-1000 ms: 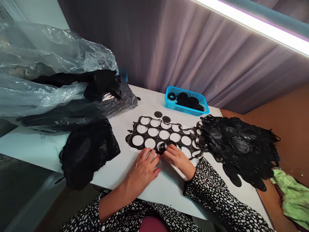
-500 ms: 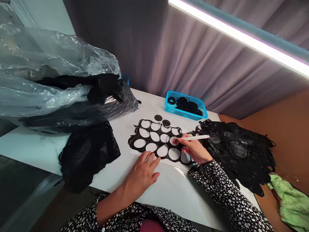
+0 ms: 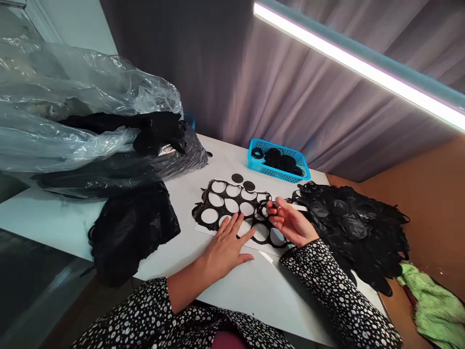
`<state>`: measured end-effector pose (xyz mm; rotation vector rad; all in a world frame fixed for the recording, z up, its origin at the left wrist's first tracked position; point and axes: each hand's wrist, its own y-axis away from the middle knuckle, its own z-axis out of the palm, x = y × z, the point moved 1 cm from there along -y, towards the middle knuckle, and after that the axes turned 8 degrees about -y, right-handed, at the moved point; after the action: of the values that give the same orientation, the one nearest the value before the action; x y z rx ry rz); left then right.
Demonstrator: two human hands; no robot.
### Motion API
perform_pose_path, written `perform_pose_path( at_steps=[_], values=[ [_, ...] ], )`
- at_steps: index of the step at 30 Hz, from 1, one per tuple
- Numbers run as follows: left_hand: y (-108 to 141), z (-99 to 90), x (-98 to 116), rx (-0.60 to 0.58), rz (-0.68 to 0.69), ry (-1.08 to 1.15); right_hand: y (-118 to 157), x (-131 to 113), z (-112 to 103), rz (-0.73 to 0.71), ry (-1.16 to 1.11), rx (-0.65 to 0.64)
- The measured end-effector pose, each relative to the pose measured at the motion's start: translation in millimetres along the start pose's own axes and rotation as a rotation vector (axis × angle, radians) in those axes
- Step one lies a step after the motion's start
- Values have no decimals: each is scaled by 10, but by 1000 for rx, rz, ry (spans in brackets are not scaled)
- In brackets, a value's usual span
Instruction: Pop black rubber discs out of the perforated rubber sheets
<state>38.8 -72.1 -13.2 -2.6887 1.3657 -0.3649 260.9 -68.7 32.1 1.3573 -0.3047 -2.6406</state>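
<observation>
A black sheet with rows of round holes [image 3: 220,209] lies on a white board or paper [image 3: 203,230] on the table. My left hand [image 3: 227,247] rests on its near edge, palm down with the fingers spread. Over the sheet's right part, my right hand [image 3: 292,224] is closed around a slim white pen-like tool [image 3: 300,208], whose tip the fingers hide. Thin black loops [image 3: 262,208] show at these fingertips; whether they are held cannot be made out. Just beyond the sheet are two black discs, one left [image 3: 237,178] and one right [image 3: 249,186].
A blue basket [image 3: 279,176] with black rings stands at the back. To the right spreads a heap of black cut-out pieces [image 3: 352,223]. At left are a black bundle [image 3: 134,232] and a large clear plastic bag [image 3: 90,87]. A green cloth [image 3: 436,300] lies far right.
My left hand has slid right and forward over the sheet. My right hand has turned and lifted slightly, the white tool now lying deeper in the fingers, with black loops beside the fingertips.
</observation>
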Motion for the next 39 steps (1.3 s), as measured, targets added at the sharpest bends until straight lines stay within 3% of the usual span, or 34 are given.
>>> perform_pose_path(
  at_steps=[6, 9, 14, 17, 20, 24, 32, 39],
  values=[
    [16, -74, 6, 6, 27, -1, -106, -325, -55, -256, -97, 309],
    [112, -171, 3, 45, 45, -44, -156, -290, 22, -293, -55, 390],
    [467, -195, -112, 151, -162, -143, -201, 168, 345, -237, 316, 199],
    [608, -160, -156, 153, -171, -143, -171, 451, 512, -259, 679, 73],
    [641, -147, -160, 141, -157, -137, -108, 624, 598, -230, 815, -69],
    [639, -146, -146, 155, -160, -126, -34, 715, 617, -222, 865, -165],
    [639, -154, -140, 155, -184, -90, -33, 788, 588, -319, 1098, -178],
    [629, -141, -136, 175, -197, -66, 36, 822, 618, -487, 1356, -243]
  ],
)
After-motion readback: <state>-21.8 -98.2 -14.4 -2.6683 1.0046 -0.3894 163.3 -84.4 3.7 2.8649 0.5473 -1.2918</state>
